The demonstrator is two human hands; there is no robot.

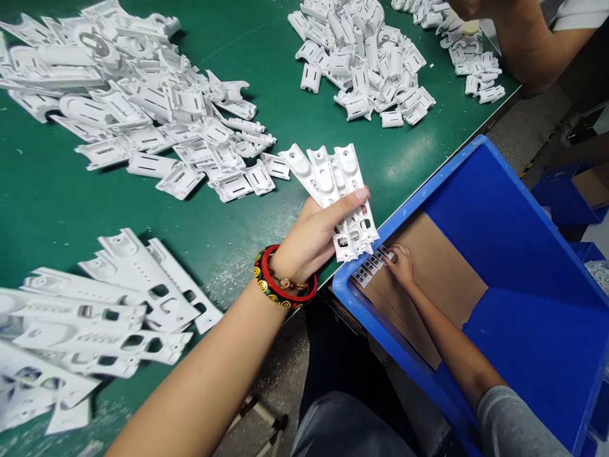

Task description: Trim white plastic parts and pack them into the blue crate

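Observation:
My left hand (309, 241), with bracelets on its wrist, is closed round several long white plastic parts (326, 178). They fan out above the table's edge, the thumb pressed across their front. Inside the blue bin, my right hand (402, 263) has its fingers curled on the end of a row of white plastic parts (370, 265). That row stands along the bin's near left wall, over a sheet of cardboard (438, 273). The right fingertips are partly hidden, so how many parts they touch is unclear.
Long white parts (109, 317) lie loosely stacked on the green table (228, 235) at left. Beyond are heaps of white pieces (143, 101) and short curved pieces (361, 57). A co-worker's arm (528, 44) rests at the far right corner. The blue bin's rim (404, 219) meets the table edge.

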